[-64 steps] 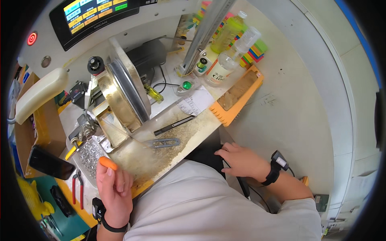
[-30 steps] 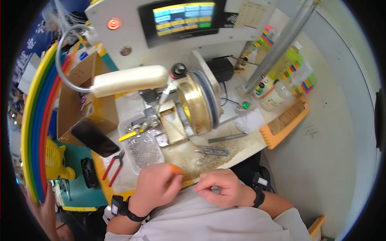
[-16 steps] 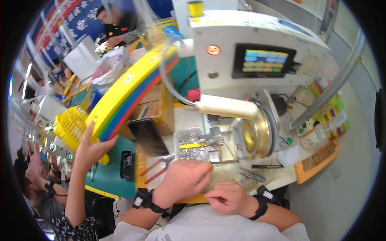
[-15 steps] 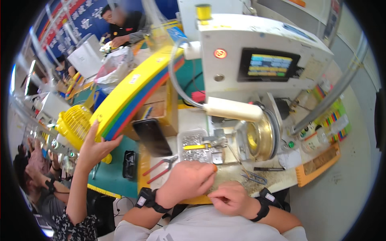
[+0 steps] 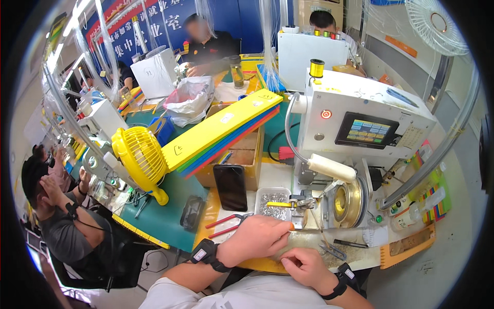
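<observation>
crowding the table edge [image 5: 261,264]: curled left hand [image 5: 258,239] beside curled right hand [image 5: 310,267], grips unclear

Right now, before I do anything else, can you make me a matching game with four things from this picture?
Things:
1. phone
2. pliers
3. thread spool
4. cap on a finger of the left hand

Clues:
A. orange
B. on top of the white machine with the lit screen
C. in front of the cardboard box
D. has red handles

Right pairs: 1-C, 2-D, 3-B, 4-A
</observation>
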`<action>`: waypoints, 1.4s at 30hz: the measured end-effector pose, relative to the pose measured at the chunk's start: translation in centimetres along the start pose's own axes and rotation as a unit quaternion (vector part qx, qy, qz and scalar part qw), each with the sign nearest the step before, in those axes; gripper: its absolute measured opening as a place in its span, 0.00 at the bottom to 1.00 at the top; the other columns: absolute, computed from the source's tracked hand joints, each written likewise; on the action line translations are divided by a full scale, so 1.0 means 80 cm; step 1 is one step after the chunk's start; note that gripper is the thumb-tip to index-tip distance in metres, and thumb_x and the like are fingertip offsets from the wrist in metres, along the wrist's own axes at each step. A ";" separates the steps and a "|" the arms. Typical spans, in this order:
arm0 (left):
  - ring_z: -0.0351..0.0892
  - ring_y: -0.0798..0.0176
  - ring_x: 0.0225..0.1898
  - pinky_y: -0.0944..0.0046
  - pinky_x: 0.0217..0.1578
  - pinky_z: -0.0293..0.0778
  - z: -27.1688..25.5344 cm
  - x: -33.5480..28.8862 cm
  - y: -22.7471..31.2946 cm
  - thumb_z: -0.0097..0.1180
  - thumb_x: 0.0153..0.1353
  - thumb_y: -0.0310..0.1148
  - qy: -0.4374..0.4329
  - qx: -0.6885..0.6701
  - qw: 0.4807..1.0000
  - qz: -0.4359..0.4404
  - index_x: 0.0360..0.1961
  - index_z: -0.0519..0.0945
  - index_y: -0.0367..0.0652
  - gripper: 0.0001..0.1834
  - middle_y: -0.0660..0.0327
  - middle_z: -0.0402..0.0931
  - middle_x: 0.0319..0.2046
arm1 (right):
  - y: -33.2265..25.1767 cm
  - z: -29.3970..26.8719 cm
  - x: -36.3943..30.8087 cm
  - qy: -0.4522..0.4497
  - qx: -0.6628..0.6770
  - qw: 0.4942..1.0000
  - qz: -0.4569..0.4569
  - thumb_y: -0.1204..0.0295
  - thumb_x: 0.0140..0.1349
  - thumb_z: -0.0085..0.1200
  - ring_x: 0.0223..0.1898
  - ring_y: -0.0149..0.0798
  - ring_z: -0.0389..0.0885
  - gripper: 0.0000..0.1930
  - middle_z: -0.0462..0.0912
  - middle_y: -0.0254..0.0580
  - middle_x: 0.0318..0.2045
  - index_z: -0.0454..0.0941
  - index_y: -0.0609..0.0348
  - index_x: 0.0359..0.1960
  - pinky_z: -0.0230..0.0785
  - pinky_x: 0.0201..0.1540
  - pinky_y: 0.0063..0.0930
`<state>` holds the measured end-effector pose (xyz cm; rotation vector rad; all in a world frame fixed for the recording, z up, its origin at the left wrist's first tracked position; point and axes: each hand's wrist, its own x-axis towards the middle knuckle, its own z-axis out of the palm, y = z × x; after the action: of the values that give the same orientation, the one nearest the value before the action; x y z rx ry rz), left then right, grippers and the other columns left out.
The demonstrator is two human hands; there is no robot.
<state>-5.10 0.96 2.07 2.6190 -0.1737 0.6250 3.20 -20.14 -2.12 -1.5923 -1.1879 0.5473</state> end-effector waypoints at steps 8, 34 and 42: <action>0.82 0.49 0.26 0.50 0.27 0.76 0.010 -0.018 -0.008 0.63 0.61 0.32 -0.002 -0.005 1.000 0.010 0.39 0.80 0.47 0.06 0.58 0.78 0.22 | -0.001 0.001 0.001 0.009 0.024 0.999 0.023 0.72 0.68 0.65 0.22 0.35 0.78 0.04 0.81 0.39 0.23 0.86 0.59 0.40 0.71 0.28 0.30; 0.65 0.67 0.63 0.53 0.57 0.54 -0.167 -0.062 -0.153 0.57 0.72 0.58 0.477 -0.404 0.674 -0.394 0.69 0.68 0.64 0.29 0.72 0.70 0.63 | -0.002 0.001 -0.003 0.003 0.035 0.998 0.056 0.72 0.71 0.63 0.24 0.27 0.80 0.07 0.85 0.37 0.26 0.86 0.63 0.44 0.72 0.30 0.24; 0.79 0.71 0.41 0.63 0.38 0.64 -0.191 -0.048 -0.133 0.58 0.73 0.55 0.332 -0.496 0.672 -0.438 0.56 0.71 0.62 0.18 0.74 0.81 0.47 | -0.002 0.001 -0.001 0.003 0.048 0.996 0.075 0.71 0.72 0.62 0.26 0.26 0.82 0.08 0.87 0.36 0.26 0.86 0.63 0.45 0.74 0.32 0.23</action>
<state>-12.31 17.37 8.41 1.0541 0.7314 0.7445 3.01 -20.16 -2.03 -1.6083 -1.0263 0.6857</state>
